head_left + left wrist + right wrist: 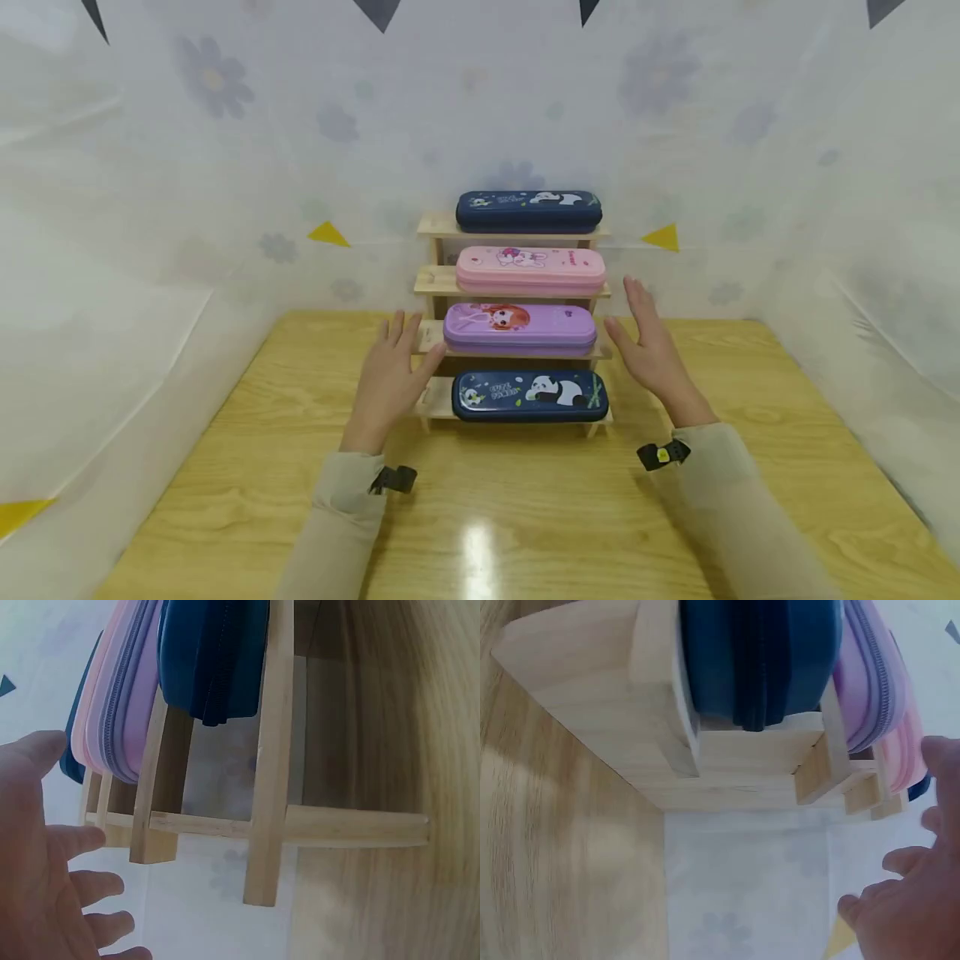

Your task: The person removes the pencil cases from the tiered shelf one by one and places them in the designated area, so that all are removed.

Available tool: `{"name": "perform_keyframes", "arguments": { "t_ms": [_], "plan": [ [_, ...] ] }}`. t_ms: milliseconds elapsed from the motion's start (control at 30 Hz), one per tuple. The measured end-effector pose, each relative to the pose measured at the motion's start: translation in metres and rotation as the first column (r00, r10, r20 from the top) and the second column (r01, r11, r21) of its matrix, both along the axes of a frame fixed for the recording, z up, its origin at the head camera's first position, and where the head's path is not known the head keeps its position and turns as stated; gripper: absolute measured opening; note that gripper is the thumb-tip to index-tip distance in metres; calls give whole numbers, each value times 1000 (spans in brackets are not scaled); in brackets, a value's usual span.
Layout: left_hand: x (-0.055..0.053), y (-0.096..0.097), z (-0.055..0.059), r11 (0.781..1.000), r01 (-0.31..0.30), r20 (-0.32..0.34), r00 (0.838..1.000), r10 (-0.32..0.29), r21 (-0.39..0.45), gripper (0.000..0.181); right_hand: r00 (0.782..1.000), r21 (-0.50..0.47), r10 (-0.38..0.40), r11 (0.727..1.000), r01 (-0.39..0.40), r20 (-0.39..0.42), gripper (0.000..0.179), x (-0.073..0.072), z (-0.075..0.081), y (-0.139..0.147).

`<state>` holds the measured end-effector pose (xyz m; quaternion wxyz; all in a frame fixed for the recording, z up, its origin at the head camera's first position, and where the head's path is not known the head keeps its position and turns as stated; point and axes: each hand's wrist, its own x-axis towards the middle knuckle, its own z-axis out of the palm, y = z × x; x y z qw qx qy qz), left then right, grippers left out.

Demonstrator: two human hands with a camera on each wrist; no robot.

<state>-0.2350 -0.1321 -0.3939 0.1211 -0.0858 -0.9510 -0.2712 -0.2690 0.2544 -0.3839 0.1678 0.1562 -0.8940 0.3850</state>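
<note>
A stepped wooden rack (435,282) stands on the table and bears one zippered pencil case per tier. On top lies a navy panda case (528,218), below it a pink rabbit case (495,277). Lower come a purple case (543,329) with a red-haired girl and another navy panda case (480,408). My left hand (384,387) hovers at the rack's left side, fingers extended, holding nothing. On the opposite side my right hand (656,358) is raised beside the purple case, fingers straight and nothing in them. The left wrist view shows the lowest case's zippered end (214,667).
The wood-grain table (495,492) extends around the rack. Pale flowered sheeting (420,100) hangs behind and at both sides. Yellow triangles (663,237) and dark ones (377,12) mark the sheeting. A dark strap (394,479) is at each wrist.
</note>
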Motion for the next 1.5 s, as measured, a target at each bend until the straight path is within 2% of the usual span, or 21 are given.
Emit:
{"name": "perform_keyframes", "arguments": {
  "t_ms": [133,233,433,700,1000,1200,1367,1433,1500],
  "plan": [
    [-1,0,-6,996,0,-18,1000,1,88,79,998,-118,20,993,-27,-64,67,-13,2,1],
    [-2,1,-9,992,-8,-53,998,15,128,77,996,-157,28,987,-42,-86,65,-22,9,1],
    [-7,2,-13,975,-19,-90,995,40,222,69,996,-127,28,991,-39,-88,65,-36,28,-5],
    [-15,7,-22,929,13,-84,996,19,370,61,992,-73,50,996,-59,-117,65,-55,55,-14],
    [-23,13,-29,864,-27,-16,999,40,503,60,991,-56,49,997,-57,-126,69,-77,80,-25],
    [-28,18,-30,805,-39,-14,998,59,593,60,994,26,40,999,-38,-101,74,-92,94,-33],
    [-30,24,-33,787,-68,2,996,85,613,58,998,56,29,998,-26,-50,78,-100,102,-35],
    [-31,26,-34,758,-80,7,995,99,647,57,999,65,30,998,-28,-31,79,-103,105,-35],
    [-33,28,-36,714,-76,0,994,106,696,55,999,69,28,997,-26,-19,78,-105,108,-34]
  ]
}}
